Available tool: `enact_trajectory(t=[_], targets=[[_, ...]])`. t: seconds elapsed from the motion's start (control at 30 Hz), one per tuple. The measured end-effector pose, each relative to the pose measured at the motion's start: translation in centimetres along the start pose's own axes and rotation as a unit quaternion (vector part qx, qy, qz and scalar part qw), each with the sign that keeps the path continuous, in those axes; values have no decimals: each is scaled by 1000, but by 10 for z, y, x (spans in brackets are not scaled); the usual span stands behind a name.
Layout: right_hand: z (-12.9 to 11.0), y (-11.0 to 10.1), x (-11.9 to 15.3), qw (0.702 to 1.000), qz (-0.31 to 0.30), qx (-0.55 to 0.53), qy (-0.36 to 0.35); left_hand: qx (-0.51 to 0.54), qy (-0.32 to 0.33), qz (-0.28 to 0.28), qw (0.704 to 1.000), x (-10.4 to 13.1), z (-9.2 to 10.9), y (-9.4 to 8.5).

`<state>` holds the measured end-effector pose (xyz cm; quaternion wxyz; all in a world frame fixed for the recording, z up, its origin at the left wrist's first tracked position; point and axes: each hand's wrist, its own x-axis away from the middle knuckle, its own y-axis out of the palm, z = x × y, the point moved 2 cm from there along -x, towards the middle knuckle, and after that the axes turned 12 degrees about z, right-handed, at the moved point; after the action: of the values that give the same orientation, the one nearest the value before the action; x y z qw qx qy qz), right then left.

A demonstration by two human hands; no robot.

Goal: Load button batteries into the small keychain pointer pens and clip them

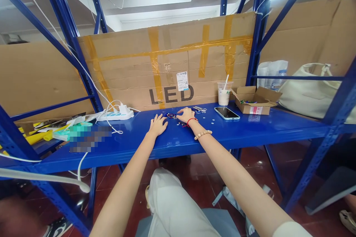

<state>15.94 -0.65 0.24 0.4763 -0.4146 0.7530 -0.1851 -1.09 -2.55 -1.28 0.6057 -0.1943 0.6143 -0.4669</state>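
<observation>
My left hand (158,125) lies on the blue shelf top (133,133) with its fingers spread, holding nothing. Close to its fingertips is a small dark, multicoloured string (171,116) that looks like cord or beads; it is too small to make out. At the string's other end rests my right hand (185,115), fingers bent and apart, with the tips at or beside the string. Beyond the right hand lie small metal pieces (199,110). Several tiny pale discs (213,123) are scattered to its right, and some small bits lie below the fingers.
A phone (227,113), a drink cup with a straw (224,93) and an open cardboard box (254,100) stand to the right. Leftward are a power strip (119,114) with white cables and a teal packet (62,133). A cardboard sheet (128,70) closes off the back.
</observation>
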Motion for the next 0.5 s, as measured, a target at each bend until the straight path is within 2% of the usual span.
enact_trajectory(t=[0.1,0.23,0.37,0.5], targets=[[-4,3,3,996,-61,-16,-69,-48,44,-10,998,-3,6,0],[-7,6,4,989,-92,-23,-115,-117,73,-5,990,-12,11,3],[-8,9,2,986,-102,-22,-131,-179,84,9,980,-24,18,12],[-6,11,-1,988,-97,-16,-119,-190,70,-7,979,-31,23,21]])
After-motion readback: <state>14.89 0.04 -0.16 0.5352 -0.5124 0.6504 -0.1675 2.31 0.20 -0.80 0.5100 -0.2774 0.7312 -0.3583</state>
